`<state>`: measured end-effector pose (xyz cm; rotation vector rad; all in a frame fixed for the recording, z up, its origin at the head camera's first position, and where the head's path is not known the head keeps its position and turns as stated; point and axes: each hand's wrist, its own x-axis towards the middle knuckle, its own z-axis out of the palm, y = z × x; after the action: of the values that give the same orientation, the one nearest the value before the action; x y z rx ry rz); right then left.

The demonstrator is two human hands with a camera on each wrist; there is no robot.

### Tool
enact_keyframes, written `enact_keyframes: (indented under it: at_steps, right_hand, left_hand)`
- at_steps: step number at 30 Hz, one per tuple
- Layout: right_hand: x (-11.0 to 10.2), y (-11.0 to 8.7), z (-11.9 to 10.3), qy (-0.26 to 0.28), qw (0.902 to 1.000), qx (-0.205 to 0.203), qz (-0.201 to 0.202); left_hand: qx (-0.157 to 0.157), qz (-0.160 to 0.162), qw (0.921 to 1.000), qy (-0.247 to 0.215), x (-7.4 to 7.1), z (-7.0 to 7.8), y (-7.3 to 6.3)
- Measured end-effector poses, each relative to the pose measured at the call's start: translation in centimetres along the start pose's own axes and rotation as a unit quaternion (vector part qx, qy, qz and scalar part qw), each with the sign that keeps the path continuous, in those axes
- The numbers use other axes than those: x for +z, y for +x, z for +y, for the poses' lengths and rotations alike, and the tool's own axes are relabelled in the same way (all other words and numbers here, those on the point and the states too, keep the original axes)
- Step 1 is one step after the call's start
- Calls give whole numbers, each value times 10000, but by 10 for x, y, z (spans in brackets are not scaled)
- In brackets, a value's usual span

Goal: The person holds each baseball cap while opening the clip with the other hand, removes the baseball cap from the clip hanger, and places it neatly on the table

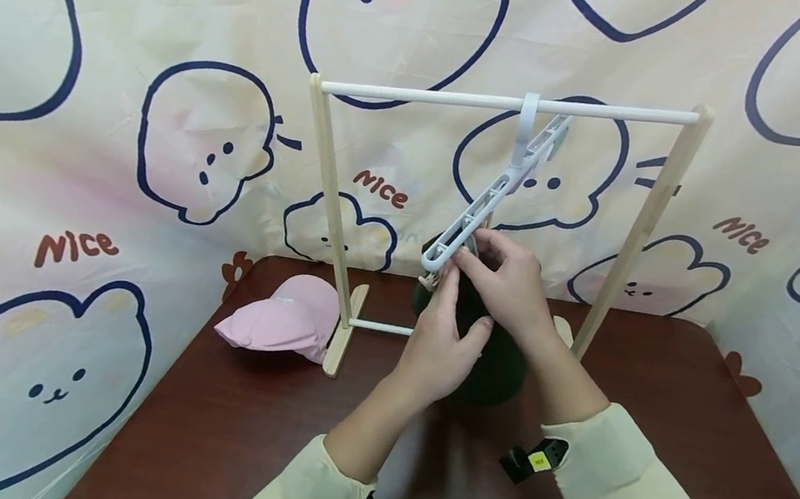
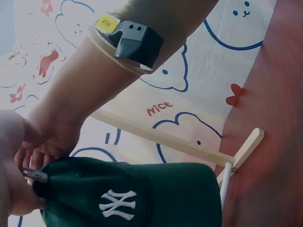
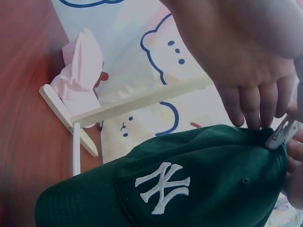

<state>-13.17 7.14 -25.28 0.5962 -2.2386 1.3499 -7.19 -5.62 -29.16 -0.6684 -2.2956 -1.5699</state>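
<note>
Green cap (image 3: 215, 161) hangs just below the low end of a pale plastic hanger (image 1: 522, 169), well above the surface (image 1: 196, 441). From the head view most of it is lost behind the hands; both wrist views show its front, though the bottom edge of each cuts it off. A small grey clip (image 3: 282, 135) sits at the cap's back edge, and whether it bites the cloth is hard to make out. The right hand (image 1: 511, 288) pinches the clip between thumb and finger. The left hand (image 1: 440, 350) grips the cap's edge beside it, the exact contact of its fingertips hidden. At the hanger's far end a second, faintly green piece is too small to tell.

The cap is matte dark cloth with a rounded crown, a stitched eyelet, a curved brim and a raised white embroidered logo (image 3: 163, 184). The hanger is a narrow, slotted bar, its flat hook over a smooth white rail (image 1: 419, 95) between light wooden posts (image 1: 331, 199). The right foot is partly covered by the forearm. Beside the left foot lies a soft pink cap (image 1: 298, 312) on the reddish-brown, glossy surface.
</note>
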Motion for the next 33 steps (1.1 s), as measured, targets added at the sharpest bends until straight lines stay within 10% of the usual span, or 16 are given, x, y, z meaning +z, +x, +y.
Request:
enact_keyframes:
  at_steps: [15,33]
  right_hand:
    - [-12,3,4,-13,9943,324,-1019]
    - [-16,4,9,202,9936,402,-1040]
  left_hand:
    - [-246,-32,9977,638,-7,-6,18]
    - [-325,360,9927,1106,-18,-7,30]
